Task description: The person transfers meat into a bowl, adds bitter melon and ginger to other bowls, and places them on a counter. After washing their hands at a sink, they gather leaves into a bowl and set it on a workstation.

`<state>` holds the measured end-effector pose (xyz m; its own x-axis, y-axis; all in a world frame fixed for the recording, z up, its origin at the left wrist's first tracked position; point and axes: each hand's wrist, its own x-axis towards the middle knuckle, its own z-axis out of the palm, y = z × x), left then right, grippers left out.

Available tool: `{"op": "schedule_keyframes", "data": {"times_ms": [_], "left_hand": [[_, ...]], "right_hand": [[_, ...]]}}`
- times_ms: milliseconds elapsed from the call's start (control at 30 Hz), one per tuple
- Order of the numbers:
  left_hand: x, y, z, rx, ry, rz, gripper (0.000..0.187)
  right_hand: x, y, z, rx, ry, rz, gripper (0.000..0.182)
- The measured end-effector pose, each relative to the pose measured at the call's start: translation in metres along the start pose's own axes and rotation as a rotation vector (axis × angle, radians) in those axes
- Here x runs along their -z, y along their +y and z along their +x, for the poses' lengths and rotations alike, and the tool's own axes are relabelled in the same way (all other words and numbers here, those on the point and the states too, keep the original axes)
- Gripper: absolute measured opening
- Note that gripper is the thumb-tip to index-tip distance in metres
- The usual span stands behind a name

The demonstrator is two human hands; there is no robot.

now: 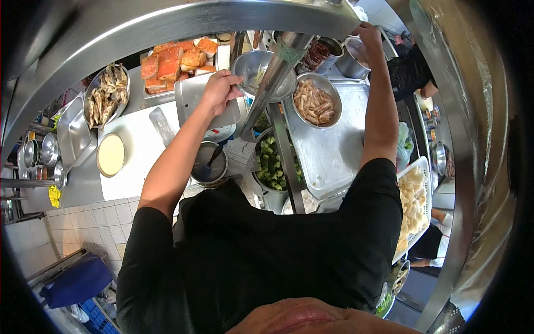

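My left hand [222, 91] is closed on the near-left rim of a metal bowl [240, 68] that holds a few pale strips. A slanted steel post [275, 75] hides part of this bowl. Below the hand lies a metal tray [189, 92]. My right hand [369, 40] reaches far forward at the upper right, just above a metal pot [351, 68]. Its fingers are curled, and what they grip, if anything, is hidden. Between my arms, a bowl of pale, finger-like meat pieces [315, 102] rests on a large metal tray [339, 150].
Golden slabs [169, 64] and a bowl of brown pieces [108, 94] are at the left. A cream-filled bowl [110, 155] sits on the white board [133, 133]. Chopped greens [271, 161] fill a pot below. Another person's arm [428, 89] shows at right; a steel shelf [222, 16] crosses overhead.
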<state>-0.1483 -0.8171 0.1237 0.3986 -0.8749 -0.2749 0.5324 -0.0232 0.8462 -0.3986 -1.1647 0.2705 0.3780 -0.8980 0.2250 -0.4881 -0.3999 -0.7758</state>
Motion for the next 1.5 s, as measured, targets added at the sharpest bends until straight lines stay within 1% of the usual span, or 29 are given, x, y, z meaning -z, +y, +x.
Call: {"op": "schedule_keyframes", "data": {"times_ms": [67,100,200,233,300,333,367,467,500,600,700,800,833,900,1000,1100,1133,1233,1267,1300,1333,1367,1400,1433,1467,1500], "left_hand": [[-0.006,0.005,-0.006,0.004,-0.001,-0.033,0.012],[0.001,0.001,0.0,-0.006,-0.018,-0.007,0.01],[0.0,0.008,-0.007,-0.012,-0.008,-0.009,0.01],[0.0,0.008,-0.008,-0.014,-0.007,-0.014,0.011],[0.002,0.007,-0.007,-0.024,-0.007,-0.028,0.012],[0.002,0.006,-0.006,-0.024,-0.007,-0.034,0.012],[0.003,0.004,-0.004,-0.025,-0.005,-0.04,0.012],[0.008,0.002,-0.004,-0.051,-0.005,-0.064,0.013],[0.009,0.001,-0.005,-0.063,-0.006,-0.075,0.013],[0.013,0.004,-0.013,-0.073,0.035,-0.093,0.012],[0.025,0.003,-0.014,-0.073,0.07,-0.114,0.012],[0.034,0.01,-0.03,-0.076,0.087,-0.127,0.013],[0.042,0.007,-0.028,-0.075,0.066,-0.136,0.013],[0.046,0.013,-0.042,-0.076,0.105,-0.131,0.013],[0.064,0.007,-0.05,-0.107,0.134,-0.15,0.013],[0.085,0.005,-0.068,-0.168,0.166,-0.168,0.012],[0.092,0.007,-0.075,-0.193,0.179,-0.17,0.012],[0.129,0.011,-0.103,-0.22,0.181,-0.031,0.012],[0.133,0.02,-0.127,-0.233,0.265,-0.088,0.01],[0.146,0.02,-0.142,-0.305,0.292,-0.086,0.013],[0.163,0.031,-0.171,-0.283,0.288,0.035,0.013],[0.18,0.032,-0.191,-0.282,0.327,-0.012,0.014],[0.2,0.025,-0.205,-0.287,0.317,-0.119,0.015],[0.215,0.028,-0.234,-0.309,0.347,-0.188,0.015],[0.235,0.03,-0.262,-0.305,0.379,-0.158,0.014],[0.257,0.026,-0.286,-0.314,0.399,-0.213,0.015]], "right_hand": [[0.005,-0.017,-0.024,0.285,-0.125,-0.107,0.022],[0.006,-0.026,-0.035,0.431,-0.19,-0.16,0.021],[0.004,-0.077,-0.092,0.366,-0.224,-0.427,0.018],[-0.001,-0.077,-0.104,0.336,-0.193,-0.428,0.016],[-0.021,-0.079,-0.134,0.39,-0.129,-0.369,0.016],[-0.037,-0.064,-0.138,0.408,-0.148,-0.388,0.012],[-0.051,-0.062,-0.159,0.47,-0.171,-0.288,0.01],[-0.061,-0.068,-0.177,0.898,-0.234,-0.647,0.014],[-0.059,-0.072,-0.178,0.79,-0.201,-0.47,0.013],[-0.045,-0.066,-0.158,0.559,-0.086,-0.376,0.012],[-0.034,-0.056,-0.124,0.363,-0.057,-0.259,0.013],[-0.035,-0.056,-0.097,0.303,-0.033,-0.21,0.016],[-0.037,-0.047,-0.079,0.314,0.002,-0.36,0.018],[-0.047,-0.026,-0.039,0.337,0.082,-0.657,0.024],[-0.068,-0.029,-0.027,0.616,0.174,-0.836,0.029],[-0.084,-0.028,-0.022,0.596,0.155,-0.922,0.032],[-0.084,-0.025,-0.02,0.585,0.166,-0.926,0.033],[-0.083,-0.008,-0.012,0.546,0.177,-0.933,0.036],[-0.078,-0.002,-0.01,0.533,0.184,-0.912,0.036],[-0.075,0.002,-0.008,0.516,0.184,-0.878,0.037],[-0.065,0.008,-0.006,0.483,0.191,-0.826,0.038],[-0.053,0.015,-0.002,0.441,0.201,-0.769,0.039],[-0.039,0.025,0.004,0.387,0.212,-0.708,0.04],[-0.023,0.033,0.006,0.326,0.225,-0.642,0.041],[-0.005,0.042,0.008,0.276,0.241,-0.596,0.042],[0.002,0.023,-0.036,0.42,0.184,-0.657,0.045]]}}
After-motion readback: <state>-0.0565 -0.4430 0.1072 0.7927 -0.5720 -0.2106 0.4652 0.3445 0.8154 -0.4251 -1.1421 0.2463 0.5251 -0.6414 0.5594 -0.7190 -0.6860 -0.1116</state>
